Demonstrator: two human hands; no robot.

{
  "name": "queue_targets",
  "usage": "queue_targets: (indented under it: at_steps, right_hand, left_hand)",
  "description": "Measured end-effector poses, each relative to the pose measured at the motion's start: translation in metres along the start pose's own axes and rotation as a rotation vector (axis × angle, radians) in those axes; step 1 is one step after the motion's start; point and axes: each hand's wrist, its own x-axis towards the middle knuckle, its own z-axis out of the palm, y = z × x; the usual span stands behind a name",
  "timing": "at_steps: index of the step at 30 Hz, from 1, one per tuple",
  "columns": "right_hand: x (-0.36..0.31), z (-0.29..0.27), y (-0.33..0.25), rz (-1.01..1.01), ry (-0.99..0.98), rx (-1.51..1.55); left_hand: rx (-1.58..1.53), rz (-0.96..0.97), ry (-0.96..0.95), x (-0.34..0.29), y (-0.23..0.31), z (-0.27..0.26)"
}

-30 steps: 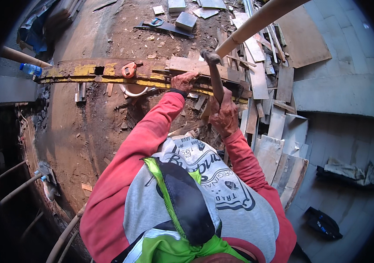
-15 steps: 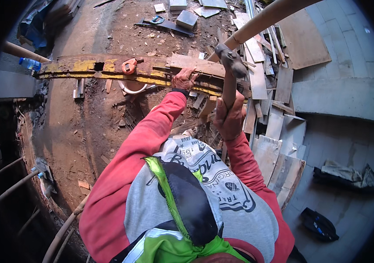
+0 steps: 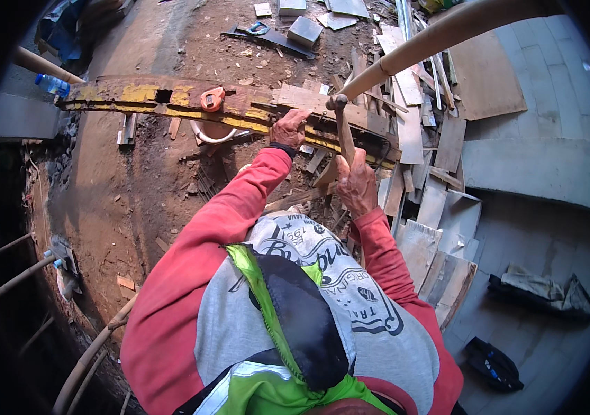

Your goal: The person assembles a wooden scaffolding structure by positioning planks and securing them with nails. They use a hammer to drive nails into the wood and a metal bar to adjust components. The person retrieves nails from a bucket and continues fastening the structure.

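Observation:
A long worn plank with yellow paint [image 3: 135, 93] lies across the dirt ground in front of me. My left hand [image 3: 288, 126] presses down on its right part, where a paler board [image 3: 302, 97] lies on top. My right hand [image 3: 356, 181] grips the wooden handle of a hammer [image 3: 342, 124], whose head is up near the plank's top edge beside my left hand. An orange tape measure [image 3: 212, 99] sits on the plank to the left of my left hand.
A pile of wood offcuts and boards [image 3: 419, 159] lies to the right. A thick bamboo pole [image 3: 440, 34] crosses above. A plastic water bottle [image 3: 52, 84] lies at the plank's left end. Concrete slabs [image 3: 537, 166] and dark bags [image 3: 492, 363] are at the right.
The hammer has swung from a raised tilt down toward the plank, its head now close beside my left hand. My left hand stays on the plank.

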Motion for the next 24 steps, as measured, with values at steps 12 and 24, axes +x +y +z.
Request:
queue_targets:
  at_steps: [12, 24]
  right_hand:
    - [0.022, -0.042, -0.033, -0.056, -0.010, -0.049]
    - [0.014, -0.003, 0.025, 0.068, -0.050, -0.195]
  left_hand:
    - [-0.108, -0.055, -0.184, 0.000, 0.005, 0.017]
    - [-0.167, -0.021, -0.144, -0.002, -0.001, 0.024]
